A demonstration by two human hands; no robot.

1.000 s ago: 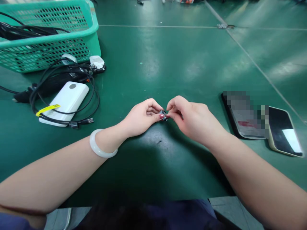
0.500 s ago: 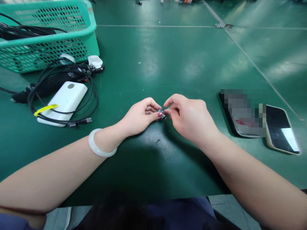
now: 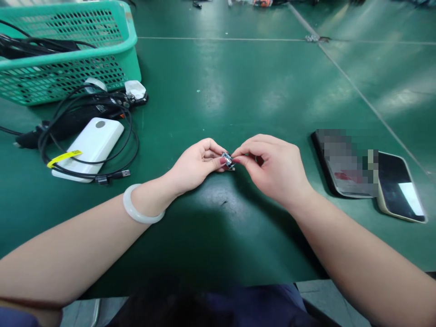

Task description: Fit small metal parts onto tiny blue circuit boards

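Between thumb and fingers, my left hand (image 3: 194, 165) pinches a small silvery and dark metal part (image 3: 227, 160) whose exact kind is too small to make out. My right hand (image 3: 272, 163) is closed in a pinch, thumb and index fingertips meeting at the part's right side. Whether those fingertips grip the part itself or some tiny piece on it is hidden. Both hands are just above the green table (image 3: 218, 113), near its front middle. A white bangle (image 3: 139, 211) circles my left wrist.
At the left, a green basket (image 3: 134, 50) holds black cables. In front of it lie a white power bank (image 3: 95, 141), a coiled black cable (image 3: 136, 145) and a black tool-like object (image 3: 75, 116). Two phones, one dark (image 3: 340, 159) and one pale-edged (image 3: 400, 181), lie at the right.
My right fingertips have moved in and closed together at the metal part. The part has turned slightly in my left hand, showing more of its silvery face.
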